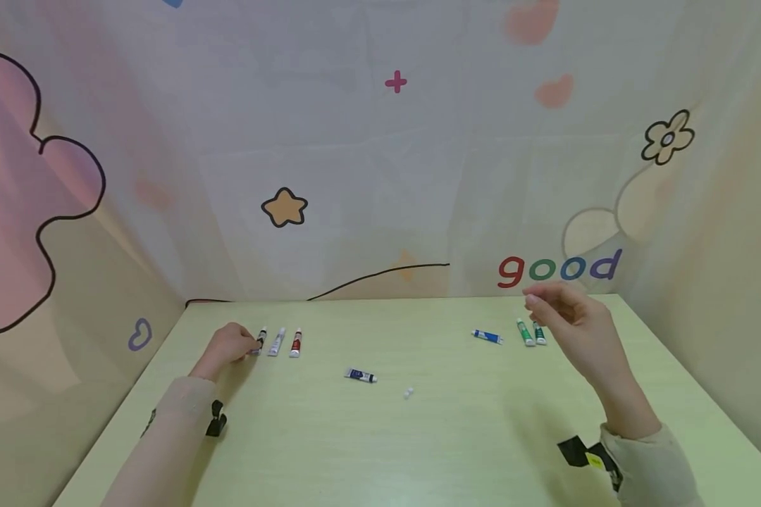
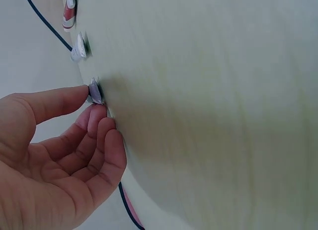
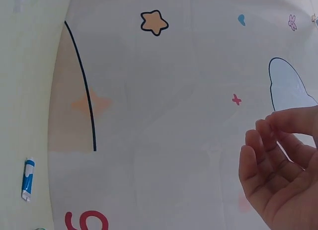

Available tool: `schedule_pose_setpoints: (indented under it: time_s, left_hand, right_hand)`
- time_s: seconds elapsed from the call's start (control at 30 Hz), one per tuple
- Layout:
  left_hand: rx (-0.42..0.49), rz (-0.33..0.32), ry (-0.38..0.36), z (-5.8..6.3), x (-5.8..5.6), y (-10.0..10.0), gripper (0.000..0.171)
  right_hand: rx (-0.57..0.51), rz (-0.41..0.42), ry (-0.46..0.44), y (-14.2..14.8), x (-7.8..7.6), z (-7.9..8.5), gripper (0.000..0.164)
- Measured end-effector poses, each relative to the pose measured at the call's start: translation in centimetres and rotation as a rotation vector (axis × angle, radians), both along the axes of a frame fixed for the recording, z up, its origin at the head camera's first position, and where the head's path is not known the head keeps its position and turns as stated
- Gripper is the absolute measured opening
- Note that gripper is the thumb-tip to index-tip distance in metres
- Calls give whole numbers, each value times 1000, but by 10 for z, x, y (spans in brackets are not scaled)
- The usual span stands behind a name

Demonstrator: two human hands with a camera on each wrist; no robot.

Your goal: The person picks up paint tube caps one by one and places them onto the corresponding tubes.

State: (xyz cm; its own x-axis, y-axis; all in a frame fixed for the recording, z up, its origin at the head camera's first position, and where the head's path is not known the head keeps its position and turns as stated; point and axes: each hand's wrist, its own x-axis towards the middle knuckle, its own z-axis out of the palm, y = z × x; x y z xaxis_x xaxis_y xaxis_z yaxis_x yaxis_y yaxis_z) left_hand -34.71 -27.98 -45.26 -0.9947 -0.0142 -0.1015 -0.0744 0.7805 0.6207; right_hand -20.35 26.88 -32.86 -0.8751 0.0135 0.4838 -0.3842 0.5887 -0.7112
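Note:
At the left of the table, my left hand pinches the lower end of a black-labelled paint tube between thumb and fingers. The left wrist view shows the crimped end of this tube at the fingertips. Beside it lie a white paint tube and a red paint tube. My right hand is raised over the right side, loosely curled with nothing in it. Near it on the table are a green paint tube, a dark green one and a blue one.
A dark blue paint tube lies crosswise near the table's middle. Two small white pieces sit just right of it. A printed curtain hangs along the back edge of the pale table.

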Motion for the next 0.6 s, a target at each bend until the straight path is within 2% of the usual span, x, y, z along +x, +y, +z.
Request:
schedule_pose_setpoints:
  time_s: [0.1, 0.27, 0.4, 0.6]
  left_hand:
    - [3, 2, 0, 3, 1, 0, 23]
    - [13, 8, 8, 8, 10, 4, 23]
    - [-10, 8, 55, 12, 15, 7, 24]
    - [-45, -11, 144, 15, 11, 19, 21]
  right_hand:
    - [18, 0, -9, 2, 0, 0, 29]
    - [31, 4, -13, 3, -1, -2, 28]
    - [48, 22, -7, 3, -4, -3, 27]
    - [96, 42, -26, 0, -13, -6, 29]
